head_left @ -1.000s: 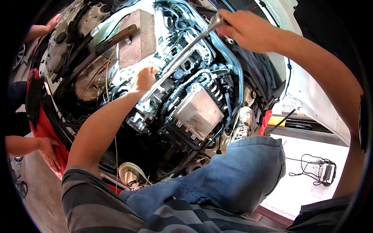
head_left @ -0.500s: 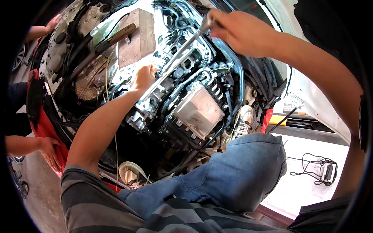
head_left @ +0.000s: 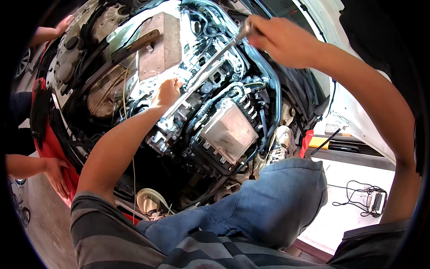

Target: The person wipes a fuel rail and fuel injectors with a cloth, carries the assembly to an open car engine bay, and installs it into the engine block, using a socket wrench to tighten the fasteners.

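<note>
My right hand (head_left: pixel 284 41) is closed round the handle end of a long metal wrench (head_left: pixel 218 54), high over the far right side of the engine. The shaft slants down to the left along the bare metal top of the engine (head_left: pixel 179 110). Near the wrench's lower end my left hand (head_left: pixel 166 93) is closed, its fingertips against the engine parts. What those fingers grip is hidden. Blur softens my right fingers. To the near right of the shaft sits a rectangular box with a pale lid (head_left: pixel 230 130).
My knee in blue trousers (head_left: pixel 286 197) and shoes (head_left: pixel 280 141) rest in the engine bay. A flat brown board (head_left: pixel 159 45) and a dark bar (head_left: pixel 123 54) lie beyond my left hand. Another person's hand (head_left: pixel 56 175) touches the red bumper (head_left: pixel 69 179). A cabled device (head_left: pixel 377 201) lies at right.
My right hand and the wrench's handle end have shifted slightly right. My left hand stays at nearly the same spot. The whole view has moved a little.
</note>
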`<action>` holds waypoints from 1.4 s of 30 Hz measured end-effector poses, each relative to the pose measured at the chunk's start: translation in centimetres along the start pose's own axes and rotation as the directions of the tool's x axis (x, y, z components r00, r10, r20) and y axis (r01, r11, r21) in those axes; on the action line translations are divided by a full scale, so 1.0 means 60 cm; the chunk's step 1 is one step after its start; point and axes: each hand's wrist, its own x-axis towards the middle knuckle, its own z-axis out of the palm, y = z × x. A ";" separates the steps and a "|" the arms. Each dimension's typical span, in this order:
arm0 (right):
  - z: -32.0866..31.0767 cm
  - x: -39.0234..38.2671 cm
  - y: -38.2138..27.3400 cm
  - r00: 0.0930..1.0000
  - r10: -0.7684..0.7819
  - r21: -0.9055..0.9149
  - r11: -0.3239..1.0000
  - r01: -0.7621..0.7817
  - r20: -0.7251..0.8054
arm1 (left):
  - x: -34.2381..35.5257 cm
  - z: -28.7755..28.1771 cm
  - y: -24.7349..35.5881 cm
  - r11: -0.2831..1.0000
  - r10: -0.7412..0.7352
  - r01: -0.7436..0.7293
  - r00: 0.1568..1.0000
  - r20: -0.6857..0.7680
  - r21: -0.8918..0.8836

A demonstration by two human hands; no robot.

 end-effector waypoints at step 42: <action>0.002 -0.010 0.009 0.978 -0.211 -0.255 0.945 0.204 0.001 | 0.008 0.010 -0.006 0.998 0.055 -0.055 0.996 -0.076 0.004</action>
